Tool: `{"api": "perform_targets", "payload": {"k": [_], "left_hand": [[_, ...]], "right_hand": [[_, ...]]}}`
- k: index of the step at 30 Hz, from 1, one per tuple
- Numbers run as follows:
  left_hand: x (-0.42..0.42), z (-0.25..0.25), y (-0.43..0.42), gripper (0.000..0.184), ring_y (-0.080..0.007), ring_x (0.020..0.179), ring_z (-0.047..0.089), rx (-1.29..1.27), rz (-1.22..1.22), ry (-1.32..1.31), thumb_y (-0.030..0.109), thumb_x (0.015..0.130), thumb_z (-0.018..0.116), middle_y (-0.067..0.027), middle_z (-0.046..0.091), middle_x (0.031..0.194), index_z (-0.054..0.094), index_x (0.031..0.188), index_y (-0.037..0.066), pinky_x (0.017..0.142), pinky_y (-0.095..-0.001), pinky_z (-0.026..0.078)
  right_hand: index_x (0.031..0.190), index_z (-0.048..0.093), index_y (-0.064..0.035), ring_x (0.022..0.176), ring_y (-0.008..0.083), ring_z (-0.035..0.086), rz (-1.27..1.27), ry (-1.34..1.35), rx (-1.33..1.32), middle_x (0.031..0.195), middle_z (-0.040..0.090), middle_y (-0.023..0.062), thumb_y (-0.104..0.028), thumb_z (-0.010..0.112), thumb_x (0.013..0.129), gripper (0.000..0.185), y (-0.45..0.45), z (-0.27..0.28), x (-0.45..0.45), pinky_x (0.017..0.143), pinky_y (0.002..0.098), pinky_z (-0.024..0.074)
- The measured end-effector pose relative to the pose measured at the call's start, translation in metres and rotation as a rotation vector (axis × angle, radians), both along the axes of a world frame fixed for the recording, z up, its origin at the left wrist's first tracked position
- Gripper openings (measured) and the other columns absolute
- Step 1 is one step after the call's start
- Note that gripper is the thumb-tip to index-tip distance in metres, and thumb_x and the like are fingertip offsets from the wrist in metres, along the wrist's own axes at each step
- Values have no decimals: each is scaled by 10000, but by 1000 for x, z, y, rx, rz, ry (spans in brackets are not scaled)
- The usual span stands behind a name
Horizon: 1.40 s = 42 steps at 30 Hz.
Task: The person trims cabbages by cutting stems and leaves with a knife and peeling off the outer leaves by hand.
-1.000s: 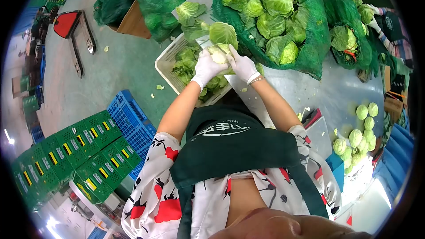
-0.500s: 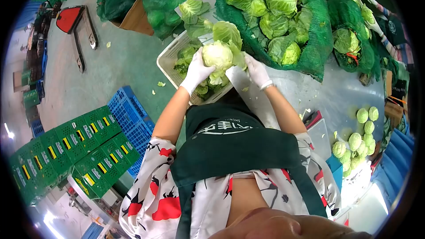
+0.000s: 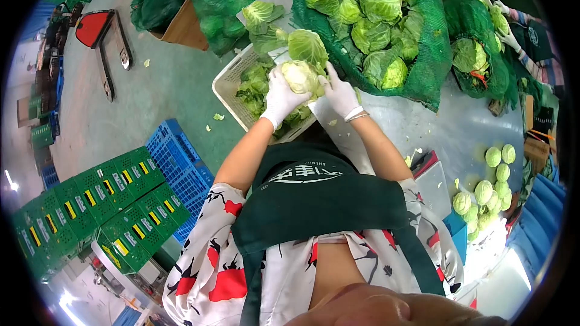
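A pale, partly stripped cabbage (image 3: 300, 76) is held over a white crate of loose green leaves. My left hand (image 3: 283, 98), in a white glove, is wrapped round its left and lower side. On the other side, my gloved right hand (image 3: 342, 95) has its thumb and index finger at the cabbage's right edge, closed on a green outer leaf; the other fingertips are partly hidden. A large cabbage leaf (image 3: 307, 46) stands just behind the head. Under my hands, the white crate (image 3: 228, 89) is partly covered by my wrists and the cabbage.
A green mesh sack (image 3: 428, 54) full of cabbages lies on the metal table (image 3: 417, 124). Several trimmed cabbages (image 3: 483, 192) sit at the right. Blue crates (image 3: 175, 154) and green crates (image 3: 96, 199) stand at left, near a red pallet jack (image 3: 93, 29). A co-worker's gloved hand (image 3: 509, 37) touches another sack.
My left hand and the cabbage have shifted slightly right and the cabbage has turned a little. My right hand has moved left and now touches closer to the cabbage, its index finger more extended.
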<state>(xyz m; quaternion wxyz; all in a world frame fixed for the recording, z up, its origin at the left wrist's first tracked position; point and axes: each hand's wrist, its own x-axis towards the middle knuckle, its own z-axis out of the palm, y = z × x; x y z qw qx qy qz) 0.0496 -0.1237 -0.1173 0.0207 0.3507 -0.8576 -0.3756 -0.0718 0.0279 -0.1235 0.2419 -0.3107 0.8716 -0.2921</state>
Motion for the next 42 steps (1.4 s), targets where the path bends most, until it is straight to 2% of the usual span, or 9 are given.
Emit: {"api": "perform_targets", "payload": {"k": [8,11,20,24,28,33,37,38,42], "left_hand": [[0,-4,5,1134,-424,1287,407,-52,-23,15,333,556,881,-208,335,1396,230,1438,39,1005,-476,470],[1,-2,3,1111,-425,1285,407,-34,-26,21,324,559,872,-205,339,1390,243,1434,52,1003,-478,470],[-5,2,7,1079,-441,1274,418,-16,42,41,341,572,866,-234,331,1401,274,1426,53,990,-505,473],[7,5,17,1132,-438,1310,401,-47,17,53,337,585,877,-246,292,1448,231,1472,59,1013,-492,465],[29,6,10,1273,-431,1347,399,89,45,29,337,613,885,-301,249,1499,77,1539,2,1098,-440,405],[33,-21,12,1374,-416,1358,402,203,191,21,447,603,891,-335,279,1497,15,1528,-68,1127,-408,371],[14,-4,0,1296,-392,1336,431,160,196,-14,506,596,884,-306,356,1464,162,1497,-84,1107,-405,387],[12,2,-4,1269,-383,1333,436,169,156,-12,502,606,883,-297,366,1460,190,1490,-87,1109,-400,384],[13,-8,-20,1209,-374,1297,472,158,45,-34,533,606,870,-277,424,1409,263,1461,-68,1083,-393,411]], "right_hand": [[1500,306,-19,806,457,657,192,-48,121,864,676,294,-480,359,1021,667,-25,-7,-8,784,535,515],[1479,334,1,723,472,634,176,-16,30,783,645,313,-449,415,1021,648,-24,-17,-5,690,553,495],[1510,333,-133,808,446,669,121,46,272,876,685,277,-469,301,1031,586,-39,5,9,775,534,521],[1348,562,-94,1017,435,642,-61,16,64,1099,672,256,-431,337,1036,511,-34,-30,-31,902,499,507],[1344,561,-42,1154,417,580,-54,-163,-112,1232,620,239,-440,387,1029,537,-12,-16,-25,996,430,464],[1430,496,-195,1014,442,633,-60,-222,62,1172,642,243,-476,397,1029,499,13,19,29,896,470,510],[1394,535,-162,1029,435,628,-192,-92,-250,1155,657,227,-461,394,1031,491,22,-23,22,901,464,509],[1304,602,-37,1057,368,664,-238,-201,-59,1174,659,246,-418,439,1036,494,24,-29,4,878,382,519],[1436,455,-122,899,465,653,-121,65,-10,979,675,290,-427,396,1028,513,25,-62,-18,803,517,522]]}}
